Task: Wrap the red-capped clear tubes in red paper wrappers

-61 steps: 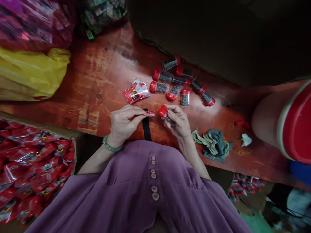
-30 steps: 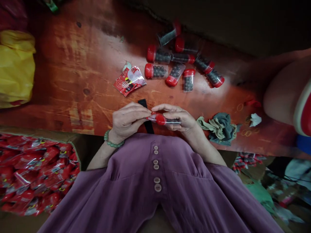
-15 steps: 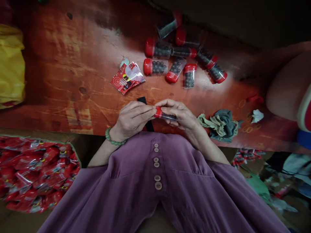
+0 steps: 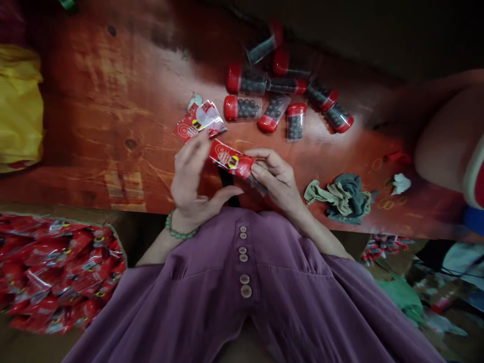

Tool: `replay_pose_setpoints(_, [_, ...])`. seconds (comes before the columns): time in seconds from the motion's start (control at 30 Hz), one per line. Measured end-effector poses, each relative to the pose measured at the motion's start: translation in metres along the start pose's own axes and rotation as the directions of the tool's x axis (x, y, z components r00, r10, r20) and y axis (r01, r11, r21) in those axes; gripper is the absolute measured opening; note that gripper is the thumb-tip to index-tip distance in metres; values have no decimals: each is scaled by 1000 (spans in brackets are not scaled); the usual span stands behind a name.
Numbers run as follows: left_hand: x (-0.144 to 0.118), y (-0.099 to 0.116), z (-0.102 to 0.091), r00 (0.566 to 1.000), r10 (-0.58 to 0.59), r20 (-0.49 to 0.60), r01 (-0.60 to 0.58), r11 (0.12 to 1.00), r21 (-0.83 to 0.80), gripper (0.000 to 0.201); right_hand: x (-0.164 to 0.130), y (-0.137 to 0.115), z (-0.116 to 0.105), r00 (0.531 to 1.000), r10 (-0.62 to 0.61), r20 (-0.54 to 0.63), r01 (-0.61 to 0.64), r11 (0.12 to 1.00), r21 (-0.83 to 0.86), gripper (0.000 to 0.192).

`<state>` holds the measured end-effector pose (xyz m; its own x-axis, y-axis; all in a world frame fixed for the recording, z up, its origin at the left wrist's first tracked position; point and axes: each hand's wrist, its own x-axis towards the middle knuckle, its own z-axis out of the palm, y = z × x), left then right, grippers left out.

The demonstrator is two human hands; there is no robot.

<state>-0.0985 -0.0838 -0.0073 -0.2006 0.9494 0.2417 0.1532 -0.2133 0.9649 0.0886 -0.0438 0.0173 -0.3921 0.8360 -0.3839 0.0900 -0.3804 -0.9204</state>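
The right hand [image 4: 278, 179] is clamped on a red-capped vial [image 4: 247, 171], with a red wrapper [image 4: 224, 154] over its cap end. The left hand [image 4: 191, 179], fingers spread, touches that wrapper. Beyond them on the worktop [image 4: 113, 111] lie loose wrappers [image 4: 198, 120] and more vials [image 4: 264, 96].

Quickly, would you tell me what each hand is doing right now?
Left hand: open, fingers spread against the red sleeve.
Right hand: closed on the red-capped vial, which the sleeve partly covers.
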Motion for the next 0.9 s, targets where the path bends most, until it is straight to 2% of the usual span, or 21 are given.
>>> replay_pose_setpoints(0.03, [-2,6,1,990,-122,-64,114,987,-112,73,-1,-1,1,997,-78,-22,76,994,-77,33])
replay_pose_setpoints(0.07, [-3,12,3,960,-271,-66,247,935,-254,67,-1,-1,2,986,-165,-32,159,975,-155,33])
replay_pose_setpoints(0.13, [-3,22,8,848,-522,92,493,712,-500,48,1,-1,3,943,-333,5,320,900,-295,31])
replay_pose_setpoints(0.2, [1,28,13,738,-627,251,630,505,-590,38,6,1,6,886,-457,80,451,806,-383,31])
replay_pose_setpoints(0.27, [6,30,17,686,-678,265,663,431,-612,32,10,3,8,860,-493,135,499,752,-431,33])
replay_pose_setpoints(0.33, [10,29,20,674,-707,215,656,438,-615,28,11,4,9,883,-443,156,464,769,-440,39])
replay_pose_setpoints(0.47, [15,25,22,687,-718,109,618,498,-609,31,6,3,7,956,-243,163,281,915,-289,57])
replay_pose_setpoints(0.57, [15,21,24,708,-706,36,576,547,-608,32,3,4,3,979,-170,114,187,969,-161,43])
replay_pose_setpoints(0.67, [17,17,27,696,-717,38,578,528,-622,32,5,4,1,970,-231,76,241,952,-190,34])
replay_pose_setpoints(0.73, [19,16,30,674,-736,63,586,482,-652,31,8,5,1,935,-348,69,352,889,-291,31])
replay_pose_setpoints(0.8, [21,15,33,671,-738,68,577,462,-673,31,10,6,2,893,-446,63,437,823,-363,28])
replay_pose_setpoints(0.83, [21,15,34,678,-732,61,568,470,-676,31,11,7,3,886,-461,49,445,816,-369,28])
replay_pose_setpoints(0.9, [22,16,35,698,-715,41,554,504,-662,29,12,10,6,916,-400,11,384,871,-304,30])
